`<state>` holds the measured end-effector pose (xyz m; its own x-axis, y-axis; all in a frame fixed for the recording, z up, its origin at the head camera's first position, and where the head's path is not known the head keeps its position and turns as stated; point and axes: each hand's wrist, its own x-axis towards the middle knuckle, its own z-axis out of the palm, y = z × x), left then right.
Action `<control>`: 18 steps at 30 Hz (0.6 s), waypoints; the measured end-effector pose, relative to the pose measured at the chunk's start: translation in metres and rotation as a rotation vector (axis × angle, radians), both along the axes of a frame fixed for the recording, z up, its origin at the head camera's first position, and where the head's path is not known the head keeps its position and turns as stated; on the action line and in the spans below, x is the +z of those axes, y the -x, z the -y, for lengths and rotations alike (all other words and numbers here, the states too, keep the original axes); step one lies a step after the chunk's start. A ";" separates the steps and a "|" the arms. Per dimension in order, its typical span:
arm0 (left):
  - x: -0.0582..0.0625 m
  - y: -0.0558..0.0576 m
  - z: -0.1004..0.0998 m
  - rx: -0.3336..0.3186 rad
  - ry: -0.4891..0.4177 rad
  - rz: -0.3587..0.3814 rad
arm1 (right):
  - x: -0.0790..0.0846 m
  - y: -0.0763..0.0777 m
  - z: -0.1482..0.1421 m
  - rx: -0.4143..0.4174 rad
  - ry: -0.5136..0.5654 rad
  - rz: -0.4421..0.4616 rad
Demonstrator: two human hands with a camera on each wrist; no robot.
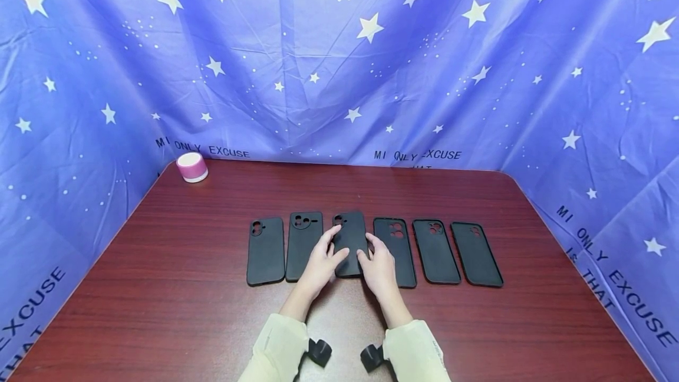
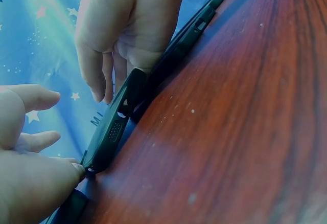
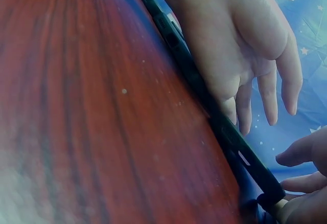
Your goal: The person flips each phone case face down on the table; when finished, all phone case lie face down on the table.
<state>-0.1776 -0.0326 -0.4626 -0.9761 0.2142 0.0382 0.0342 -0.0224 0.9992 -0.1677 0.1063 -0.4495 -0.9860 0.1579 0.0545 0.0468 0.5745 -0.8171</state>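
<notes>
Between my two hands is a black phone case [image 1: 350, 240], near the middle of a row of cases, with a camera cutout at its far left corner. My left hand [image 1: 320, 264] holds its left side, the index finger by the cutout and the thumb toward its middle. At the right side, my right hand [image 1: 379, 267] holds on with thumb and fingers at the edge. A port hole and speaker holes show along the near end of the case [image 2: 113, 127] in the left wrist view. From the right wrist, the right thumb [image 3: 286, 208] meets the case's corner.
Two more black cases, a left-end case [image 1: 266, 252] and its neighbour [image 1: 297, 246], lie left of my hands. To the right lie a partly covered case [image 1: 401, 258], another case [image 1: 437, 252] and a right-end case [image 1: 481, 255]. A pink-and-white round container [image 1: 192, 168] stands at the table's back left.
</notes>
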 end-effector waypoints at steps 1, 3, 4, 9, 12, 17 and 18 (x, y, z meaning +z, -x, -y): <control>0.000 0.000 0.000 -0.001 0.001 -0.001 | 0.000 0.000 0.000 0.003 0.000 0.005; 0.000 0.000 0.000 -0.001 0.004 -0.004 | 0.000 0.000 0.000 0.007 -0.001 0.011; 0.000 0.000 0.000 -0.002 0.005 -0.005 | 0.000 0.000 0.000 0.009 0.003 0.014; 0.001 0.001 0.000 0.008 -0.017 0.014 | 0.000 0.000 0.001 0.021 0.031 0.013; 0.002 0.004 0.000 0.024 -0.060 0.013 | 0.001 0.001 0.000 0.028 0.059 0.007; 0.008 0.009 -0.004 0.029 -0.084 -0.017 | 0.005 0.005 -0.004 0.035 0.111 -0.026; 0.010 0.010 -0.005 0.025 -0.073 -0.027 | 0.006 0.006 -0.006 0.036 0.119 -0.032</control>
<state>-0.1880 -0.0271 -0.4526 -0.9795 0.1854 0.0794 0.0628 -0.0940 0.9936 -0.1740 0.1121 -0.4430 -0.9891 0.1296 0.0693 0.0005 0.4745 -0.8803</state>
